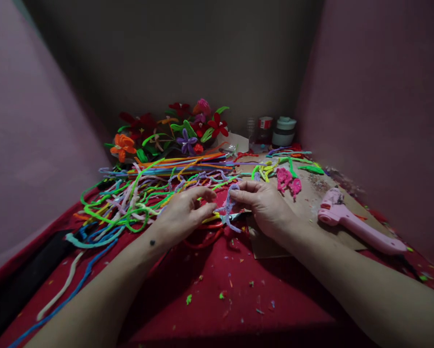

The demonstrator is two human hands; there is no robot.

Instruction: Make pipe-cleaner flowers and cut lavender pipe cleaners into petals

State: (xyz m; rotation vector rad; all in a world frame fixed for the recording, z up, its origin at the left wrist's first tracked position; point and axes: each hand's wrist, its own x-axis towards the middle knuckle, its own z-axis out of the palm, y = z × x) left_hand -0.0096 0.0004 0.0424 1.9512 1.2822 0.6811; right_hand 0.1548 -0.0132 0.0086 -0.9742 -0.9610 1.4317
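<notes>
My right hand (269,203) pinches a lilac pipe cleaner (232,212) between thumb and forefinger. The pipe cleaner is bent into a loop at the top, and its tail curls downward. Just left of it, my left hand (187,210) has its fingers curved, with a gap between thumb and forefinger; no held thing shows there. Under the hands lies a pair of scissors (205,241) with red handles, partly covered by the left hand and the pipe cleaner.
A heap of coloured pipe cleaners (129,208) spreads at left. Pipe-cleaner flowers (187,140) stand behind. On the cardboard (311,193) are pink pipe-cleaner pieces (289,181) and a pink glue gun (362,224). A lidded cup (284,131) stands at the back. Scraps dot the red cloth (217,295).
</notes>
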